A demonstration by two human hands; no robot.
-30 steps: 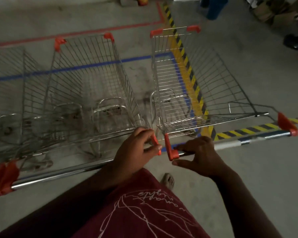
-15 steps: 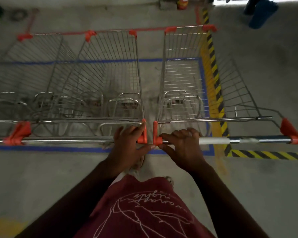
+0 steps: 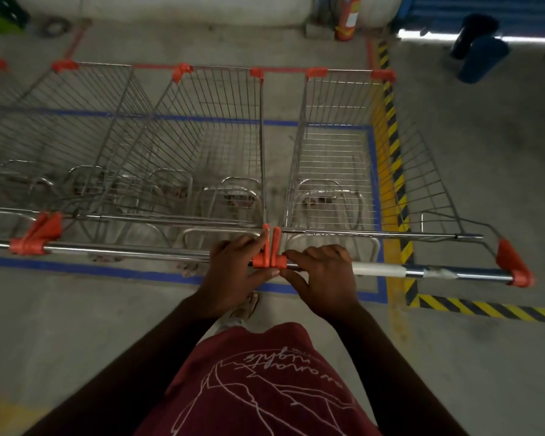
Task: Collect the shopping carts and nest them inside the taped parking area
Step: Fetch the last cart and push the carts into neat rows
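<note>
- Concrete floor (image 3: 472, 171) marked with blue tape (image 3: 107, 271) and yellow-black hazard striping (image 3: 390, 127); a red extinguisher (image 3: 346, 17) stands at the far wall.
- Left hand (image 3: 236, 275) clasps the handle of the left cart (image 3: 202, 146), parked beside other carts within the blue outline.
- Right hand (image 3: 321, 278) grips the handle of the right cart (image 3: 337, 158), whose right side overhangs the striping.
- Orange handle ends (image 3: 269, 250) touch between the hands.

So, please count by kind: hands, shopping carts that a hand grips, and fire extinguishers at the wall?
Hands: 2, left hand and right hand
Shopping carts gripped by the handle: 2, left cart and right cart
Fire extinguisher: 1
Total: 5
</note>
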